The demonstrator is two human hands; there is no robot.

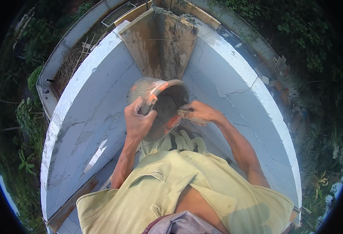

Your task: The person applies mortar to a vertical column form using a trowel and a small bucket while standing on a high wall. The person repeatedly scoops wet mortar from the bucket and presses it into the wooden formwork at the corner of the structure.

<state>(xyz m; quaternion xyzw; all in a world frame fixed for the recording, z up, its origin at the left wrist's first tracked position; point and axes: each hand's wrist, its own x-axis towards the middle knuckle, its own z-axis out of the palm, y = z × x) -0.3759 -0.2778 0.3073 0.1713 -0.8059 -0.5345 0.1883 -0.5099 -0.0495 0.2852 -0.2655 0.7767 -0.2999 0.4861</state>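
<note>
In front of the pale yellow shirt (148, 165), the left grip (138, 115) is curled tightly on the rim of a tilted, round orange bucket (142, 89), crusted grey; the right grip (200, 112) pinches its opposite edge. Beyond, stained boards (144, 39) block the corner between cracked, whitish block walls (95, 97). Leafy trees (308, 43) lie outside.

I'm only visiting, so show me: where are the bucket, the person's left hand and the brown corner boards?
Bucket (140, 88): head view, on its outer wall.
Left hand (136, 117): head view, on the back of the hand.
Brown corner boards (143, 43): head view, on the left board's face.
</note>
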